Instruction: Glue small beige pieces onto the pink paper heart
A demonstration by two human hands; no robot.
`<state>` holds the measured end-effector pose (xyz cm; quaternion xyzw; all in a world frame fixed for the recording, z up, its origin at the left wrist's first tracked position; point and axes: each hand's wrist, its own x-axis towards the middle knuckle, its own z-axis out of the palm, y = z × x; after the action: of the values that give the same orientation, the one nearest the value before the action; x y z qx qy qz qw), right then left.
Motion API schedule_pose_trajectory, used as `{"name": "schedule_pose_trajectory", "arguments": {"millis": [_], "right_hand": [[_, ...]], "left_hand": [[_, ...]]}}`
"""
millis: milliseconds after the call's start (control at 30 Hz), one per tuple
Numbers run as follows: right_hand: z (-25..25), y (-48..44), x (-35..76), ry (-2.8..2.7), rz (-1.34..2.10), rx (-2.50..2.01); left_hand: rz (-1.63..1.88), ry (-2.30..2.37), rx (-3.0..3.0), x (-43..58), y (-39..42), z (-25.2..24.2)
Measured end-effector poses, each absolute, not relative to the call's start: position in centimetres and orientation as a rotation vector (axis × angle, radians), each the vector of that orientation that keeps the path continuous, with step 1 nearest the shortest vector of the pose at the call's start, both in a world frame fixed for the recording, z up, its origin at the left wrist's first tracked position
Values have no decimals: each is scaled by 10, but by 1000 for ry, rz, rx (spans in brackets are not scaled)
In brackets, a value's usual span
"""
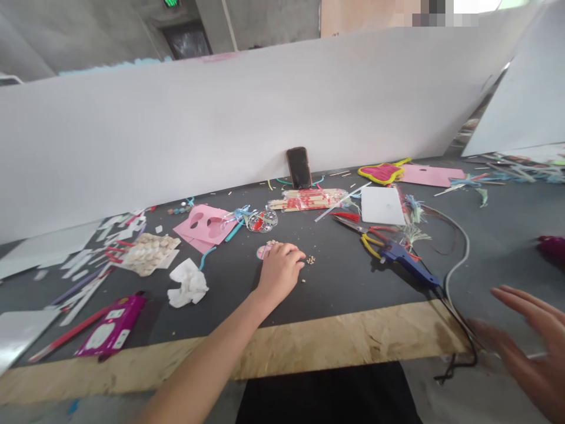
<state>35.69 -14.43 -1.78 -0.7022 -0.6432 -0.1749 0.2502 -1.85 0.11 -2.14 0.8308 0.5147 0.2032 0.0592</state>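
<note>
My left hand [282,268] rests palm down on the dark table, its fingers bent and close together. Whatever lies under the fingers is hidden. A small pink round piece [262,252] shows at the hand's left side, with several tiny beige beads [272,242] behind it. More of these beads [311,259] lie in a little cluster just right of the fingertips, and a single one sits nearer the front edge. My right hand [532,347] hovers past the front edge at far right, fingers stretched and apart, partly blurred, holding nothing.
Right of the left hand lie a blue glue gun [408,264] with its cord, scissors [351,225] and a white square [382,206]. A phone [299,168] leans on the white partition [247,118]. Leftward are crumpled tissue [188,284], pink cut-outs [209,224] and a magenta packet [115,327].
</note>
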Motion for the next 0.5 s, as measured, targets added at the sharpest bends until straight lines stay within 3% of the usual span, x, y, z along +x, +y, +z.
{"name": "schedule_pose_trajectory", "arguments": {"millis": [200,500], "right_hand": [[-7,-114,327,-1978,-529,-1718],[-20,-65,320,-2067,-417,-1990]], "left_hand": [[528,1626,2513,-18,10,-15],[621,1568,2487,-40,1,-18]]}}
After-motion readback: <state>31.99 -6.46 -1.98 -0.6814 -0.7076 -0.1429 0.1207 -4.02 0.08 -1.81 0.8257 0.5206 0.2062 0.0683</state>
